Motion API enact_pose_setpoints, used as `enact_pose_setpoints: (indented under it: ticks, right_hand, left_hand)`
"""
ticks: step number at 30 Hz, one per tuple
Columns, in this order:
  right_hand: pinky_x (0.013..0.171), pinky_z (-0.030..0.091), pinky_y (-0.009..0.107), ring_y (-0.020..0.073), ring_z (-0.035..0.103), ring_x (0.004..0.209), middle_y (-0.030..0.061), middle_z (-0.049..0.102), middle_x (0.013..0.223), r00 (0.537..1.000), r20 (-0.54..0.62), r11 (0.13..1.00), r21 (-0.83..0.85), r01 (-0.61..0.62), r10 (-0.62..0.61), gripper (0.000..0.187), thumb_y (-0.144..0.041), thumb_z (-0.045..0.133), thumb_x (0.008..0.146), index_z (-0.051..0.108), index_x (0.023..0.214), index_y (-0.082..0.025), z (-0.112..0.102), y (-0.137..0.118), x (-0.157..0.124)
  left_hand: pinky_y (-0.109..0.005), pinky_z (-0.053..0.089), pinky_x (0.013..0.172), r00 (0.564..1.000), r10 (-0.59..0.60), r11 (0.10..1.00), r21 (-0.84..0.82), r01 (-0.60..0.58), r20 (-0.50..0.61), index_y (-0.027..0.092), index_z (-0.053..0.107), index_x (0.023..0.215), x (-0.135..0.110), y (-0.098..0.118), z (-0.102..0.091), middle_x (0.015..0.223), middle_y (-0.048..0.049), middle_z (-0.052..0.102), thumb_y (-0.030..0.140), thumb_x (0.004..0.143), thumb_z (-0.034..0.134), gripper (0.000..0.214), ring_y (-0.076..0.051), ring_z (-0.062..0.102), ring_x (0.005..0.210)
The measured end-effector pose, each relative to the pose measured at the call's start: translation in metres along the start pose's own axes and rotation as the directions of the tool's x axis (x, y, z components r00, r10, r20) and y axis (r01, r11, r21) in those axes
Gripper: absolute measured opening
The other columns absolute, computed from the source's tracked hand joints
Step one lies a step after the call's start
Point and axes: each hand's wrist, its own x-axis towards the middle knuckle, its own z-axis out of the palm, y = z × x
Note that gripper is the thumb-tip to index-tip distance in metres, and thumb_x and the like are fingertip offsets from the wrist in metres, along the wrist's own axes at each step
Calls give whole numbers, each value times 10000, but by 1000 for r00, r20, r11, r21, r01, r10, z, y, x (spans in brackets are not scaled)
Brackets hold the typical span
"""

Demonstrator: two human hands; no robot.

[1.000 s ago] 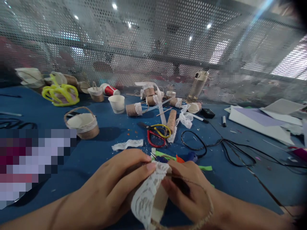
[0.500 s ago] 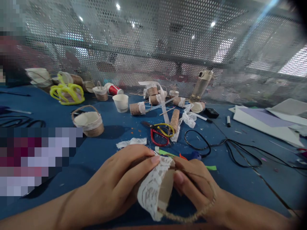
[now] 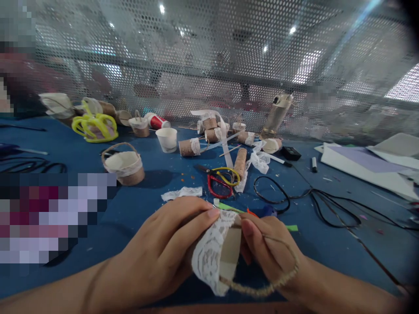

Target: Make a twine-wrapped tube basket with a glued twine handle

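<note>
Low in the middle of the view I hold a small paper cup (image 3: pixel 229 255) trimmed with white lace (image 3: pixel 209 257). My left hand (image 3: pixel 163 253) is wrapped round its lace side, thumb on the rim. My right hand (image 3: pixel 265 248) pinches the rim at the other side, where a braided twine handle (image 3: pixel 281 279) loops down from the cup over the wrist. Beyond my hands on the blue table (image 3: pixel 327 244) lie a lace scrap (image 3: pixel 181 193) and red and yellow scissors (image 3: pixel 221 181).
A finished lace basket (image 3: pixel 126 165) stands at the left. Further back lie twine-wrapped tubes (image 3: pixel 188 147), a white cup (image 3: pixel 166 139), yellow handles (image 3: pixel 94 127) and a bottle (image 3: pixel 276 115). Black cables (image 3: pixel 314 205) run right, towards white and purple sheets (image 3: pixel 366 163). A perforated metal screen (image 3: pixel 209 65) closes the back.
The cup has turned a little in my hands and the twine handle now hangs further out to the right. The view has shifted slightly left.
</note>
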Motion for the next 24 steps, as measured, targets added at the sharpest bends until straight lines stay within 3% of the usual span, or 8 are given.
enact_pose_setpoints:
  ticks: [11, 18, 20, 24]
  right_hand:
    - [521, 306, 266, 99, 398, 502, -46, 460, 600, 1000, 18, 996, 87, -17, 16, 445, -378, 256, 1091, 450, 724, -217, -1, -2, -3]
    - [510, 259, 268, 99, 348, 539, -38, 448, 649, 996, 91, 1000, 4, 14, -14, 393, -429, 353, 1048, 504, 772, -192, -3, -5, -1]
    - [512, 265, 256, 96, 335, 557, -41, 437, 663, 994, 103, 998, 60, -26, 20, 377, -414, 374, 1045, 485, 760, -194, -2, -6, 0]
    - [548, 303, 243, 110, 334, 632, -37, 408, 700, 985, 135, 970, 205, -132, 105, 376, -410, 398, 1041, 419, 728, -203, 0, -9, 2]
  left_hand:
    - [-391, 523, 1057, 999, -52, 999, -5, 52, -6, 65, 499, 1367, -3, 2, 2, 1272, -182, 588, 82, 960, 489, 408, -253, 583, 1199]
    - [-437, 523, 1075, 999, 42, 999, -25, -41, 23, 97, 528, 1362, -4, 0, -3, 1261, -173, 610, 140, 968, 528, 396, -272, 579, 1230]
    - [-443, 530, 1065, 998, 57, 998, -9, -57, 31, 88, 543, 1351, -3, 0, -5, 1246, -181, 623, 233, 983, 553, 395, -288, 586, 1227]
    - [-447, 519, 1070, 994, 76, 997, 4, -76, 73, 61, 516, 1380, -1, 1, -10, 1236, -202, 621, 546, 966, 548, 638, -304, 579, 1228]
